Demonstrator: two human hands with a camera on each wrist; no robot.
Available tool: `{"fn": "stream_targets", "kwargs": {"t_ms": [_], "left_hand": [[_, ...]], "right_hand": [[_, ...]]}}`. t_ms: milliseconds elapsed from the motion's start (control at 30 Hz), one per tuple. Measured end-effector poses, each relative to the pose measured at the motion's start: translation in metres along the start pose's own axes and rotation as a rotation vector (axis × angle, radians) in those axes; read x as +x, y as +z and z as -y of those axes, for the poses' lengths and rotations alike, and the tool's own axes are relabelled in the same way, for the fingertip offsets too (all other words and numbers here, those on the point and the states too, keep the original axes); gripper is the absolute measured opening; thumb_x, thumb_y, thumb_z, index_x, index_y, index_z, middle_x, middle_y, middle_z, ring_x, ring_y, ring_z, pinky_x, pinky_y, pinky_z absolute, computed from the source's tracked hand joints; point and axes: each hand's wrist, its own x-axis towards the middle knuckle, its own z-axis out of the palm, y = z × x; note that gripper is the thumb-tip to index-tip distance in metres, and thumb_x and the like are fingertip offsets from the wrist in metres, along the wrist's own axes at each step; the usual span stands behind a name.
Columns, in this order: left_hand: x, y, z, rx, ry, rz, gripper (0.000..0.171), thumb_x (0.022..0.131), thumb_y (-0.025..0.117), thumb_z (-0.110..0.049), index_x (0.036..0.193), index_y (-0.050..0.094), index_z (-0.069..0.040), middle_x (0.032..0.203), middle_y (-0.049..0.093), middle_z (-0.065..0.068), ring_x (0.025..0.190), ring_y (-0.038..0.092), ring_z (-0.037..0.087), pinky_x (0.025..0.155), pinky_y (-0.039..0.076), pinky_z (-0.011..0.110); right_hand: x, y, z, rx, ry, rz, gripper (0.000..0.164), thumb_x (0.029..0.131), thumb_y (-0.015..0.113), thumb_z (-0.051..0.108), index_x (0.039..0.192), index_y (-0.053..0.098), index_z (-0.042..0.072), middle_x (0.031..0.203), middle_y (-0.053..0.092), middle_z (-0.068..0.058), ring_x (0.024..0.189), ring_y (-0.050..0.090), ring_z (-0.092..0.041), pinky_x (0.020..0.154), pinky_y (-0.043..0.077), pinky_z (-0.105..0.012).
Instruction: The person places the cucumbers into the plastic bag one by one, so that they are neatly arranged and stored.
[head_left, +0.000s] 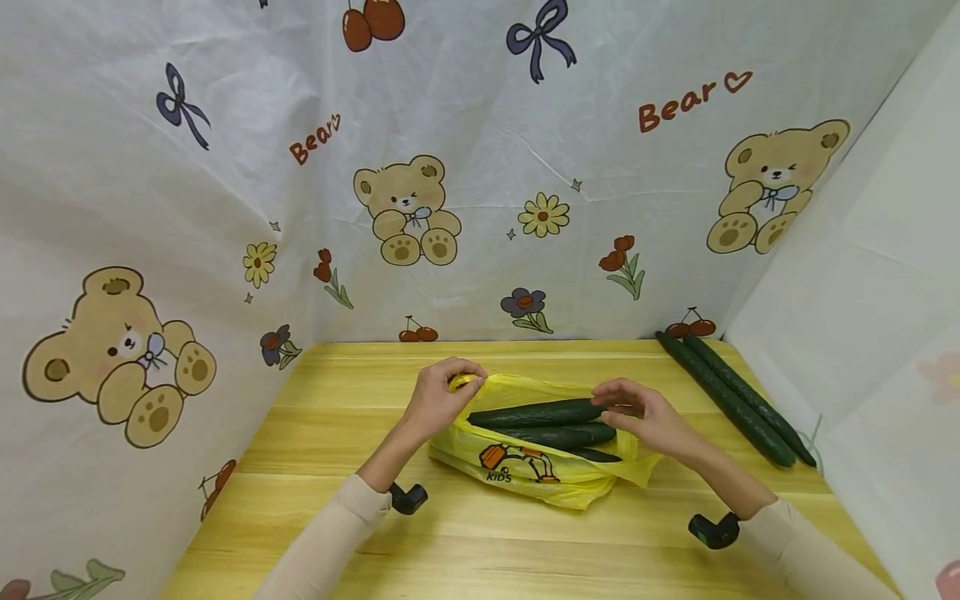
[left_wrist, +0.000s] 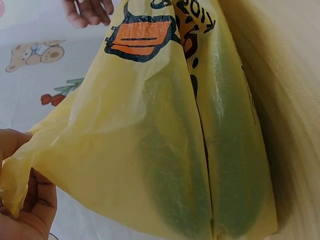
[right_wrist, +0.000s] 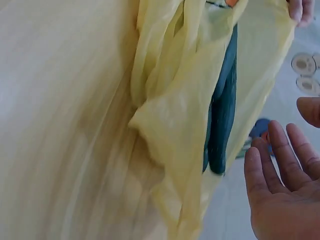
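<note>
A yellow plastic bag (head_left: 457, 450) with a printed digger lies on the table, its mouth facing up and several dark green cucumbers (head_left: 536, 414) inside. My left hand (head_left: 447, 393) pinches the bag's rim at its left end; in the left wrist view, thumb and fingers grip the gathered plastic (left_wrist: 17, 182). My right hand (head_left: 641, 412) hovers at the right end of the opening, close to the cucumber tips. The right wrist view shows its fingers (right_wrist: 282, 155) spread and relaxed, apart from the bag, with nothing held.
Two more cucumbers (head_left: 727, 396) lie side by side at the table's back right, near the white side wall. The wooden table (head_left: 330, 433) meets a bear-print cloth (head_left: 480, 308) at the back and left. A black wrist camera (head_left: 408, 498) sits at each wrist.
</note>
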Motion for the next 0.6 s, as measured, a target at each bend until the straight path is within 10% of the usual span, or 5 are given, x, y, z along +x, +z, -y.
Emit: {"fn": "stream_targets", "kwargs": {"t_ms": [300, 600], "left_hand": [[0.001, 0.0, 0.001, 0.003, 0.007, 0.002, 0.008, 0.104, 0.075, -0.022, 0.108, 0.082, -0.023, 0.111, 0.08, -0.005, 0.095, 0.072, 0.01, 0.083, 0.06, 0.028], [0.001, 0.001, 0.0, -0.004, -0.007, 0.017, 0.008, 0.104, 0.074, -0.022, 0.108, 0.081, -0.022, 0.111, 0.079, -0.004, 0.097, 0.073, 0.016, 0.085, 0.06, 0.028]], "right_hand": [[-0.041, -0.049, -0.029, 0.015, 0.077, -0.134, 0.037, 0.109, 0.065, 0.013, 0.141, 0.059, -0.004, 0.132, 0.073, 0.003, 0.114, 0.068, 0.009, 0.093, 0.057, -0.014], [-0.081, -0.089, -0.054, -0.365, 0.196, -0.242, 0.043, 0.108, 0.068, 0.029, 0.142, 0.06, 0.004, 0.134, 0.071, -0.01, 0.107, 0.061, 0.015, 0.085, 0.054, -0.011]]}}
